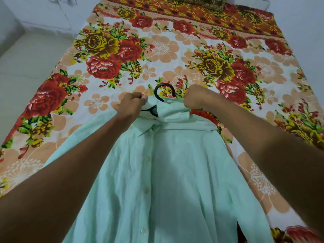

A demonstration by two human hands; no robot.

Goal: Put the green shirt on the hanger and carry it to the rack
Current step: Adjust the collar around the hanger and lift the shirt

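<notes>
— Floral bedsheet, roses in red and ochre on white, covered the bed under the whole job. Where was the shirt?

— Laid flat on it, buttoned front up. The green shirt ran from my waist toward the collar, a pale mint cotton, thin, lightly creased, with small pale buttons down the placket. The hanger sat inside the neck: only its black hook poked out past the collar, plus a dark sliver of its body showing in the neck opening.

— And the hands?

— Both were closed on cloth. My left hand pinched the collar's left edge between thumb and fingers; my right hand was fisted round the collar's right side. Neither one was on the hanger itself.

— What did the step need?

— By my reckoning, an even pull on both sides, so that the collar settled round the base of the hook and the shoulders sat square on the arms. Soft cloth like that bunches easily; the right side was already folded over. I judged it should be smoothed before lifting, then lifted by the hook. No rack was in view.
</notes>
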